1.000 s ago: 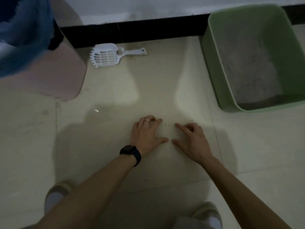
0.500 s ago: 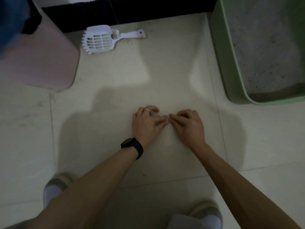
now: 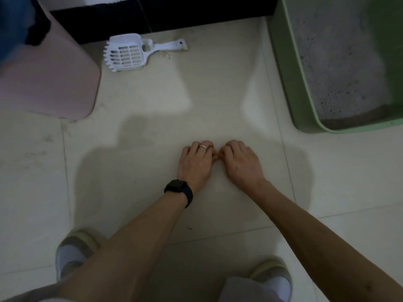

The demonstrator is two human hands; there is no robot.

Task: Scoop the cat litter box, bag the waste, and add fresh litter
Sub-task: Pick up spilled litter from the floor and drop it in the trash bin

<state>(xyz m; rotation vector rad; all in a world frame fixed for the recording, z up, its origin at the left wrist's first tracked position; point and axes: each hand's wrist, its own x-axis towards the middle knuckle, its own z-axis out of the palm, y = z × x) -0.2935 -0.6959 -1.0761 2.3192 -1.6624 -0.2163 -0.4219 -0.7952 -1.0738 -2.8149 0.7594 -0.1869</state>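
Head view: we look down on a pale tiled floor (image 3: pixel 135 171) where both hands rest knuckles-up between the two shoes. The left hand (image 3: pixel 196 164), with a ring (image 3: pixel 204 146) on one finger and a dark watch (image 3: pixel 180 190) at the wrist, has its fingers curled under. The right hand (image 3: pixel 239 162) is curled the same way, and the fingertips of the two meet on the tile. We see nothing held in either hand, and whether any grain lies beneath them we cannot tell.

The green litter box (image 3: pixel 287 68) stands on the floor at the upper right, well apart from the hands and cut off by the frame. Grey speckled litter (image 3: pixel 338 62) covers most of its bottom (a darker strip runs along the near wall).

The white slotted scoop (image 3: pixel 128 54) lies flat on the floor near the black baseboard (image 3: pixel 174 16), handle pointing right, with a few crumbs just beside the handle. To its left stands a pink container (image 3: pixel 50 83) with a rounded corner. Blue material (image 3: pixel 13 22) shows at its top, and its inside is hidden from us.
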